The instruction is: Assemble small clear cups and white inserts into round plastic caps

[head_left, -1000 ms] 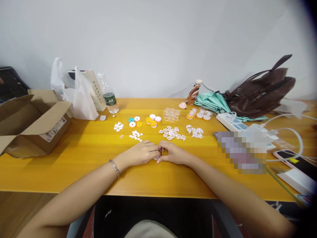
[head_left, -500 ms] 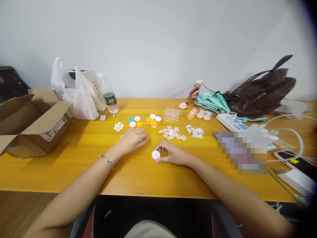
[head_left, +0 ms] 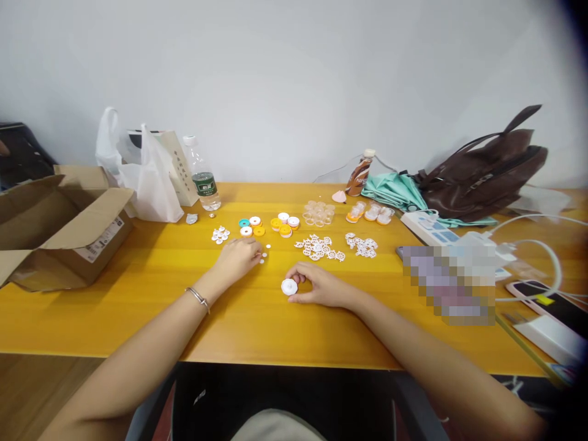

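Between the thumb and fingers of my right hand (head_left: 319,285) is a round white plastic disc (head_left: 289,286), held near the front middle of the table. My left hand (head_left: 241,257) is over the small white discs (head_left: 264,255), covering most of them. Its fingers are bent down and drawn together, and whatever they pinch is hidden. Behind it lie white stemmed pieces (head_left: 220,234) and wheel-like rings (head_left: 252,226) in white, orange and teal. More yellow and white rings (head_left: 285,225) sit beside these. Lacy white plastic pieces (head_left: 319,246) are spread beyond my right hand.
Clear cups (head_left: 318,212) and clear-and-orange pieces (head_left: 370,212) stand farther back. At left are a cardboard box (head_left: 68,233), a plastic bag (head_left: 151,184) and a water bottle (head_left: 204,184). A power strip (head_left: 429,228), cables and a brown bag (head_left: 487,174) occupy the right.
My left hand has left the white disc and moved left and back over the small white discs. My right hand has stayed in place, keeping hold of the disc.
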A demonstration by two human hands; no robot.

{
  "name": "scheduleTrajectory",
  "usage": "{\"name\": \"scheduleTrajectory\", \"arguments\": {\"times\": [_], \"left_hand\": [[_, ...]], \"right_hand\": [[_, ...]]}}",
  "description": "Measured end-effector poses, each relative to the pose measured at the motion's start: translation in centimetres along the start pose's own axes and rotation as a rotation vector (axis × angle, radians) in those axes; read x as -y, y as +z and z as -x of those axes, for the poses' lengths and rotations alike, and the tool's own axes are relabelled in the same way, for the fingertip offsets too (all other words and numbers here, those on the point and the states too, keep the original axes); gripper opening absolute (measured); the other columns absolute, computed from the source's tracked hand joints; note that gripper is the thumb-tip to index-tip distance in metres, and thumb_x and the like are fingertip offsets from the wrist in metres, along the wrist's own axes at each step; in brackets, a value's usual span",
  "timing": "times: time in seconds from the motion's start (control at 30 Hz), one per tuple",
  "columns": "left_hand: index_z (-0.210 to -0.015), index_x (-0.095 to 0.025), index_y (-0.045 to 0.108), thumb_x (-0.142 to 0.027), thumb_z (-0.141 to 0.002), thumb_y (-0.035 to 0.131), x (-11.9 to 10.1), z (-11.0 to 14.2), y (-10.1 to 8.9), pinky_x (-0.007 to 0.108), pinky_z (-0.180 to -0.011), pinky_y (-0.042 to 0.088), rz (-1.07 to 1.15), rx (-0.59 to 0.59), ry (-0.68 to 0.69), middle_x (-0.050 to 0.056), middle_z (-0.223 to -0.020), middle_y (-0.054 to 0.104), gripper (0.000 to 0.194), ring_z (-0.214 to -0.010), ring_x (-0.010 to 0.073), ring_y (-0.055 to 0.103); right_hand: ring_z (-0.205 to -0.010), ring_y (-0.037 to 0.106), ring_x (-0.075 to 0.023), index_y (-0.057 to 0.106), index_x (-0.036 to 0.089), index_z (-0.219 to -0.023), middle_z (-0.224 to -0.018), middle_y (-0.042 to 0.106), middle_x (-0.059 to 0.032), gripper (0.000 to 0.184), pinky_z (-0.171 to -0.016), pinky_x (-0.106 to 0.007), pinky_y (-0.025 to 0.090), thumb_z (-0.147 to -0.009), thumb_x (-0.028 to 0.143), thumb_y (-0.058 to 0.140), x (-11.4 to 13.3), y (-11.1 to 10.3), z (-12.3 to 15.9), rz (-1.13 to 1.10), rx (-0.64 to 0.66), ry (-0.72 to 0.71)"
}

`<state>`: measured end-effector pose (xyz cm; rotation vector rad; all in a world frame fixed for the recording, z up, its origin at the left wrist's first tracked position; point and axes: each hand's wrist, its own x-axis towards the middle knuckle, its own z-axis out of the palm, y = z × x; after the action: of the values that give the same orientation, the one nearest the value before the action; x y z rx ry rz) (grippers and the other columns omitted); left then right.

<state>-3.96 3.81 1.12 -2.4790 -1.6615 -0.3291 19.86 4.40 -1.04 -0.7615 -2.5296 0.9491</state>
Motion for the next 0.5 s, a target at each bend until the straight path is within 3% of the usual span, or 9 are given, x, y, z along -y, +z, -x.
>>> {"name": "scheduleTrajectory", "arguments": {"times": [0.07,0.27,0.5], "left_hand": [[-0.082,-0.016,0.061,-0.024,-0.084,0.05,-0.5,0.2,-0.1,0.027,-0.064,0.039,0.074,-0.027,0.06,0.005,-0.077,0.061,0.014,-0.072,0.0172,0.057],[-0.091,-0.018,0.061,-0.032,-0.09,0.045,-3.1,0.8,-0.2,0.025,-0.071,0.039,0.281,0.039,0.482,0.003,-0.082,0.06,0.021,-0.077,0.0138,0.055],[-0.091,-0.017,0.06,-0.03,-0.092,0.04,-3.6,0.9,0.8,0.027,-0.074,0.036,0.179,-0.01,0.579,0.004,-0.083,0.059,0.024,-0.077,0.0135,0.052]], "right_hand": [[-0.083,0.049,-0.015,0.057,0.019,-0.097,-0.09,0.054,-0.0028,0.034,-0.076,-0.028,0.041,-0.071,0.037,0.068,0.0,0.0,0.0,-0.007,-0.002,0.001],[-0.079,0.048,-0.0139,0.054,0.019,-0.094,-0.086,0.053,-0.0012,0.03,-0.074,-0.028,0.041,-0.071,0.035,0.067,-0.1,0.0,-0.1,-0.021,-0.01,-0.001],[-0.077,0.047,-0.0134,0.05,0.018,-0.089,-0.083,0.051,-0.0008,0.03,-0.071,-0.027,0.042,-0.071,0.035,0.067,-0.1,0.1,0.0,-0.054,-0.031,0.027]]}}
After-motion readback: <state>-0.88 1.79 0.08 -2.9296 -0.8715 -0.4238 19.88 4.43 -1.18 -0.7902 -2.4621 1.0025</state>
